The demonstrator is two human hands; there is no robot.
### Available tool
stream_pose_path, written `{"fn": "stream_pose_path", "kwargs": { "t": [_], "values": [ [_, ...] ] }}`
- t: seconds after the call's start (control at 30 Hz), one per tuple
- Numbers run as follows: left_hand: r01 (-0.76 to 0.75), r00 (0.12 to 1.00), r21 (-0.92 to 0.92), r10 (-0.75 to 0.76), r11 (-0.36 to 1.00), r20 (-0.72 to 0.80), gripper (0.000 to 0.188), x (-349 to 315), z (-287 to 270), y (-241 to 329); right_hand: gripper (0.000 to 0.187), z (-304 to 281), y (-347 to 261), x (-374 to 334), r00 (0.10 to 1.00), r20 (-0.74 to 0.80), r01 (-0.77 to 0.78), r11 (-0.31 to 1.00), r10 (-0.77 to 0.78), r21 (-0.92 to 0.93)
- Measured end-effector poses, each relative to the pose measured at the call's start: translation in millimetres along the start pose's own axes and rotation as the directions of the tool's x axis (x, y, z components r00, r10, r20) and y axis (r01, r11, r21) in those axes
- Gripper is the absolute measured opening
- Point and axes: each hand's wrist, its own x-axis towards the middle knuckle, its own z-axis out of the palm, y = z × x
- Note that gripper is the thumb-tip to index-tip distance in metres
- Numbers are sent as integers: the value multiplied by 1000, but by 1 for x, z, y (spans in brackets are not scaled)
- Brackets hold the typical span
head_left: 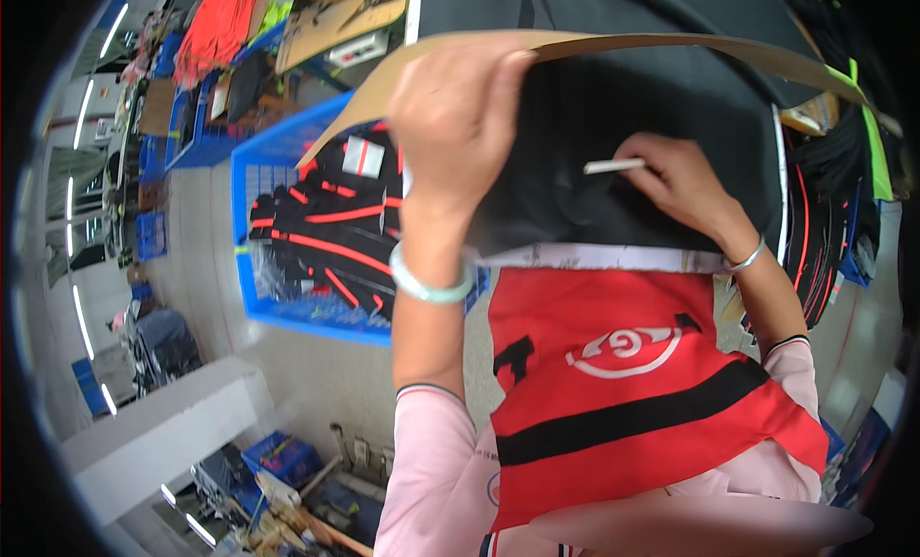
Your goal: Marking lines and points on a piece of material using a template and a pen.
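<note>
Posture: left hand (455, 116) stood nearly upright, slightly blurred, fingers curled tightly on the edge of a brown sheet (362, 102). Right hand (680, 178) was angled inward, lower down, fingers pinching a slim white stick (611, 166) that pointed left. Sheet looked thin and plain, bowed in a long arc above black material (575, 116) on the tabletop (652, 257). Stick, short and straight, was over that material; could not tell whether they touched.
</note>
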Motion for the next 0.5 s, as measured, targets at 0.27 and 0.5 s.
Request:
{"fn": "stream_pose_path", "kwargs": {
  "t": [0.27,0.5],
  "values": [
    [135,987,100,-124,986,-105,6,43,-40,-13,38,-84,85,27,982,-178,42,994,-60,-103],
    [66,991,153,-47,986,-127,21,25,-58,-32,22,-212,255,90,841,-69,-541,834,537,-103]
  ]
}}
